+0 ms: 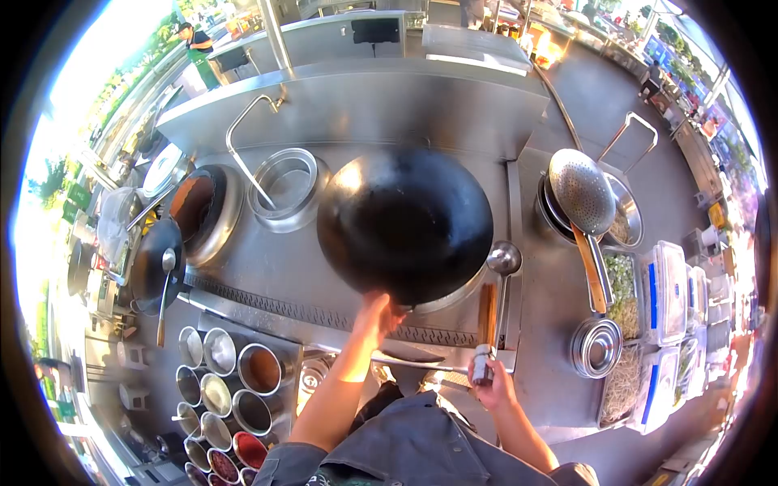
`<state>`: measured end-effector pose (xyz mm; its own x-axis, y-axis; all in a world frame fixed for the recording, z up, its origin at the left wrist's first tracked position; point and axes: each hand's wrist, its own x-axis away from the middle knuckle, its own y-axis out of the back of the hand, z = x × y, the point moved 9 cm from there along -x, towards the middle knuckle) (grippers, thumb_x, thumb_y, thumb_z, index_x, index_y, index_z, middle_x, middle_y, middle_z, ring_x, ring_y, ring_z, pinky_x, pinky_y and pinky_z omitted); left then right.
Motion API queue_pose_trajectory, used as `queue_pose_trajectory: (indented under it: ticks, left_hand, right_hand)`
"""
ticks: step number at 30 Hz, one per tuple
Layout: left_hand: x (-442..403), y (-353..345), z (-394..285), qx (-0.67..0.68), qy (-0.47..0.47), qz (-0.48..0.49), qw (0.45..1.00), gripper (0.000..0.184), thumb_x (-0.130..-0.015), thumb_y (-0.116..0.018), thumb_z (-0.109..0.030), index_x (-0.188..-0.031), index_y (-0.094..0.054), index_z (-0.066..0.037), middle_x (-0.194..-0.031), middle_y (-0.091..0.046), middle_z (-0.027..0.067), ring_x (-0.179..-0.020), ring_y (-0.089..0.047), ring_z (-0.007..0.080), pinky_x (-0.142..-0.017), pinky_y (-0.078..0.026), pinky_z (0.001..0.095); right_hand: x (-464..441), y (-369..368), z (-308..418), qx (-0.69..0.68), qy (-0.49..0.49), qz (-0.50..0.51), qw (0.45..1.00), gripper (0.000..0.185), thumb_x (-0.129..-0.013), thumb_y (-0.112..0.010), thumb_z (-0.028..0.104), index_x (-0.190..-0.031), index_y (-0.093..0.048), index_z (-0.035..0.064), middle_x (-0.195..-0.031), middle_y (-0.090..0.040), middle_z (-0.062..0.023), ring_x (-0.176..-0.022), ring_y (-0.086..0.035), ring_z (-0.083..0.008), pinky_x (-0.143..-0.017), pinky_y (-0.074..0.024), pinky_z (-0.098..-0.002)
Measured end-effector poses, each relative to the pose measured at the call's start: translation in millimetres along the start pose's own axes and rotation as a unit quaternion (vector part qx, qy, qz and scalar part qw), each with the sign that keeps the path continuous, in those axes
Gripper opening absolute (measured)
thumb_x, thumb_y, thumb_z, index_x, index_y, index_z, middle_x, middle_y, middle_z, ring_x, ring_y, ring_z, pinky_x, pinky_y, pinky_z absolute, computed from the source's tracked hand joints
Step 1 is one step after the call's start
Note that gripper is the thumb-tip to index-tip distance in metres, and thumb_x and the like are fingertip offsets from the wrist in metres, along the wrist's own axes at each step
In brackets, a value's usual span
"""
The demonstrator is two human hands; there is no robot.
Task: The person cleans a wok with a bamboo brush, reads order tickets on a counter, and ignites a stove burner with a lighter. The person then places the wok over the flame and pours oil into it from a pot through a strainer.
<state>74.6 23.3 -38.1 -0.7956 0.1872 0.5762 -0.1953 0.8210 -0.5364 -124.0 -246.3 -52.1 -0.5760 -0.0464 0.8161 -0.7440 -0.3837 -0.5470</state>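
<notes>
Black round metal wok (405,219) is near the middle of the view, above the grey stainless-steel worktop (284,259), and its hollow side is turned to the camera. Below its edge, at 5 o'clock, a part of a shiny metal ring (455,300) can be seen; I cannot tell if the wok rests fully on it. The bare left hand (381,317) is at the wok's edge, between 6 and 7 o'clock. Its fingers are bent and pinching this edge, although they are partly hidden there.

The bare right hand (494,389) is at 5 o'clock from the wok. Its fingers are closed around the lower end of a long brown stick brush with a pale band (487,320), which points to 12 o'clock and stays apart from the wok. Just beside the wok, between 3 and 4 o'clock, lies a round silver metal ladle (505,257).

Farther, between 2 and 3 o'clock, there is a perforated round metal strainer (582,190) with a long handle. A silver round metal pot (285,178) is near 10 o'clock, under a bent metal spout (233,134). At about 7 to 8 o'clock stand many silver cylindrical metal containers (220,350), in rows
</notes>
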Motion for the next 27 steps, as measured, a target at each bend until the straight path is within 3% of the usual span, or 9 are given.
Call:
queue_pose_trajectory:
  ticks: [2,3,6,11,13,17,18,23,27]
  left_hand:
    - [-6,15,9,0.004,0.003,0.048,0.999,0.034,-0.097,-0.057,-0.038,-0.082,-0.051,-0.008,-0.079,-0.065,0.0149,-0.072,-0.064,0.0236,-0.053,-0.044,0.0316]
    - [16,3,-6,0.042,-0.007,-0.022,0.999,0.037,-0.099,-0.052,-0.036,-0.078,-0.054,-0.006,-0.074,-0.064,0.0138,-0.067,-0.064,0.0222,-0.052,-0.043,0.0311]
    - [48,-2,-29,-0.058,-0.038,0.103,0.992,0.029,-0.098,-0.050,-0.022,-0.081,-0.056,0.001,-0.058,-0.058,0.0124,-0.053,-0.056,0.0203,-0.052,-0.047,0.0319]
    - [86,23,-44,-0.057,-0.014,0.102,0.993,0.026,-0.098,-0.051,-0.020,-0.083,-0.058,0.000,-0.058,-0.057,0.0091,-0.049,-0.055,0.0174,-0.055,-0.049,0.0309]
    - [96,44,-47,-0.040,-0.021,0.087,0.995,0.023,-0.098,-0.051,-0.015,-0.081,-0.054,-0.001,-0.053,-0.054,0.0088,-0.044,-0.050,0.0187,-0.057,-0.048,0.0342]
    - [106,77,-55,-0.051,-0.039,0.108,0.992,0.018,-0.098,-0.050,-0.012,-0.085,-0.054,-0.001,-0.054,-0.054,0.0085,-0.045,-0.051,0.0180,-0.054,-0.047,0.0320]
    - [111,84,-59,-0.045,-0.038,0.069,0.996,0.017,-0.098,-0.049,-0.011,-0.085,-0.055,-0.001,-0.054,-0.054,0.0083,-0.043,-0.050,0.0169,-0.054,-0.047,0.0306]
    - [111,119,-57,-0.066,-0.023,-0.019,0.997,0.022,-0.097,-0.046,-0.014,-0.083,-0.057,0.000,-0.047,-0.048,0.0060,-0.039,-0.044,0.0149,-0.047,-0.041,0.0319]
    - [113,121,-63,-0.053,-0.043,0.006,0.998,0.020,-0.097,-0.047,-0.015,-0.086,-0.056,-0.001,-0.056,-0.053,0.0070,-0.040,-0.043,0.0141,-0.049,-0.042,0.0315]
  right_hand:
    - [41,-37,18,0.058,0.127,0.050,0.989,0.037,-0.094,-0.054,0.010,-0.130,-0.046,0.0054,-0.107,-0.062,-0.0155,-0.090,-0.065,-0.0283,-0.074,-0.0581,-0.0422]
    - [52,-60,22,0.058,0.140,0.055,0.987,0.037,-0.094,-0.054,0.010,-0.130,-0.046,0.0054,-0.107,-0.062,-0.0155,-0.090,-0.065,-0.0283,-0.074,-0.0581,-0.0422]
    - [80,-137,35,0.305,0.233,0.021,0.923,0.047,-0.096,-0.054,0.010,-0.141,-0.042,0.0120,-0.104,-0.063,-0.0113,-0.084,-0.065,-0.0242,-0.070,-0.0573,-0.0405]
    - [27,-253,32,0.619,0.329,0.042,0.712,0.057,-0.095,-0.058,0.016,-0.148,-0.038,0.0119,-0.108,-0.065,-0.0119,-0.084,-0.068,-0.0237,-0.072,-0.0554,-0.0364]
    - [12,-291,32,0.776,0.466,0.042,0.424,0.055,-0.091,-0.062,0.023,-0.144,-0.047,0.0176,-0.105,-0.066,-0.0191,-0.088,-0.067,-0.0346,-0.077,-0.0541,-0.0436]
    - [-60,-314,64,0.921,0.309,-0.033,0.235,0.051,-0.086,-0.067,0.028,-0.136,-0.056,0.0229,-0.102,-0.068,-0.0217,-0.095,-0.066,-0.0405,-0.084,-0.0525,-0.0485]
    - [-84,-331,73,0.911,0.338,-0.032,0.235,0.050,-0.086,-0.068,0.029,-0.135,-0.057,0.0221,-0.102,-0.069,-0.0198,-0.093,-0.066,-0.0396,-0.083,-0.0530,-0.0484]
    - [-154,-381,22,0.790,0.376,-0.002,0.484,0.050,-0.087,-0.069,0.032,-0.133,-0.057,0.0180,-0.112,-0.067,-0.0220,-0.103,-0.065,-0.0399,-0.089,-0.0522,-0.0447]
    - [-89,-312,28,0.893,0.295,0.101,0.325,0.054,-0.084,-0.072,0.031,-0.134,-0.057,0.0159,-0.108,-0.068,-0.0226,-0.101,-0.066,-0.0399,-0.088,-0.0526,-0.0461]
